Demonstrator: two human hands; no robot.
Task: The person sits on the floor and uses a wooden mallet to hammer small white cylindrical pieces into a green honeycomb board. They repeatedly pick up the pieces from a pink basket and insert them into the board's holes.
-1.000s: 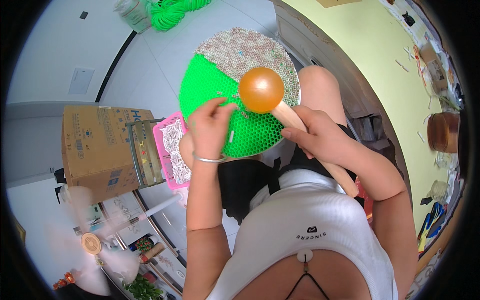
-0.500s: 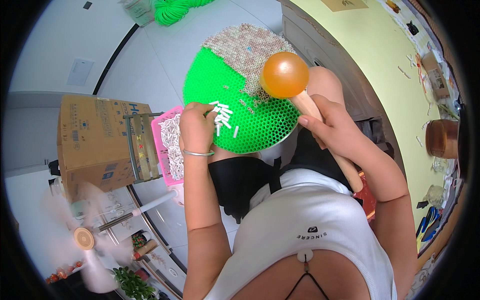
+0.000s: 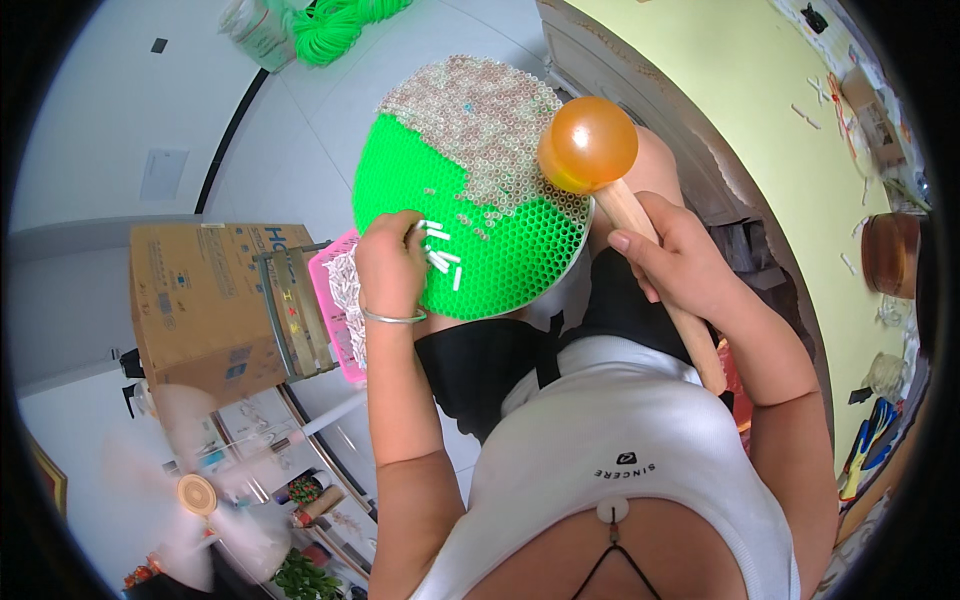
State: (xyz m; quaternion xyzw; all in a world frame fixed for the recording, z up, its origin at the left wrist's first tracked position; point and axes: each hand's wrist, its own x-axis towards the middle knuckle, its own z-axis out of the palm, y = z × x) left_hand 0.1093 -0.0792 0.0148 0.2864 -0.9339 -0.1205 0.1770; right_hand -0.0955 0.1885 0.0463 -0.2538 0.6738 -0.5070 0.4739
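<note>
A round bright green honeycomb board [image 3: 480,270] rests across my lap. Its far part is filled with a dense layer of small pale tubes [image 3: 480,110], and a few more sit singly in nearby holes. My right hand [image 3: 675,255] is wrapped round the wooden handle of a mallet [image 3: 588,145]. The mallet's round, translucent orange head stands over the board's right edge. At the left side of the board, my left hand [image 3: 392,262] has its fingers curled, with a small white tube at the fingertips. Several loose white tubes [image 3: 440,260] lie on the board beside it.
Left of my hand, a pink basket [image 3: 322,280] full of white tubes stands on a wooden-slatted stool [image 3: 298,310]. Behind it is a cardboard box [image 3: 205,310]. A fan [image 3: 197,493] spins at lower left. A pale yellow table [image 3: 720,110] with scattered items runs along the right.
My view has shifted slightly. My left fingers have moved among the loose white tubes, which now lie more spread out. The mallet stays in my right hand, its head slightly further right relative to the board.
</note>
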